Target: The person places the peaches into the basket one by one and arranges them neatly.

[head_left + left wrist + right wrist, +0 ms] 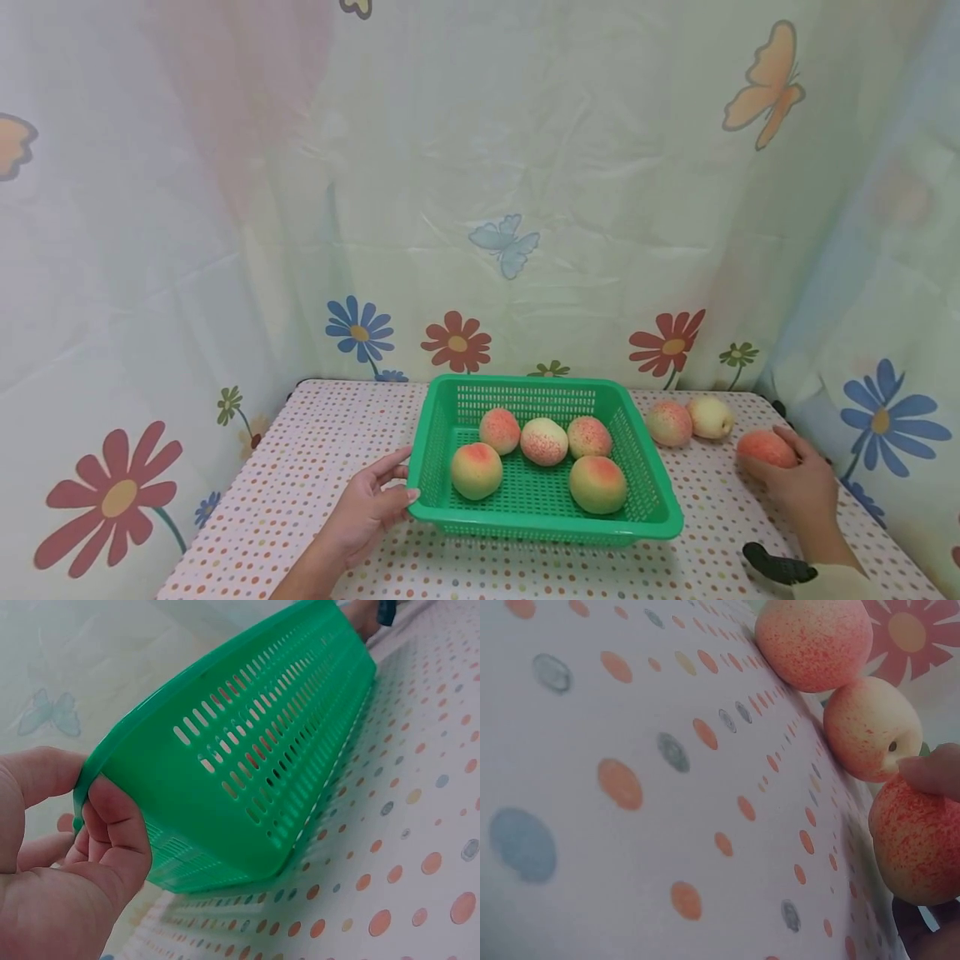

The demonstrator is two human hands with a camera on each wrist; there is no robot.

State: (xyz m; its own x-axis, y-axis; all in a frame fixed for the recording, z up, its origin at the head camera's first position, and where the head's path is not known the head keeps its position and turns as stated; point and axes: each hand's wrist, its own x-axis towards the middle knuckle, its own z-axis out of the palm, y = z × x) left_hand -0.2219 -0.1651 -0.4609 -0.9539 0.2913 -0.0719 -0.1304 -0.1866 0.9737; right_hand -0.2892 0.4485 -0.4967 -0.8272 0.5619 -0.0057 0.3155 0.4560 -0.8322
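A green plastic basket (555, 525) stands on the table with several peaches inside, among them a yellow one with a red blush (477, 472) at the left front. My left hand (365, 510) holds the basket's left front corner, thumb and fingers pinching its rim (95, 769). Over at the table's right side, my right hand (806, 486) grips a red speckled peach (762, 448). In the right wrist view the thumb (936, 771) lies on this peach (919, 840); most other fingers are out of sight.
Between the basket and my right hand lie two more peaches, a pink one (669, 423) and a pale one (710, 417), side by side. The table (330, 425) has a dotted cover. A flowered curtain (562, 317) hangs behind and at both sides.
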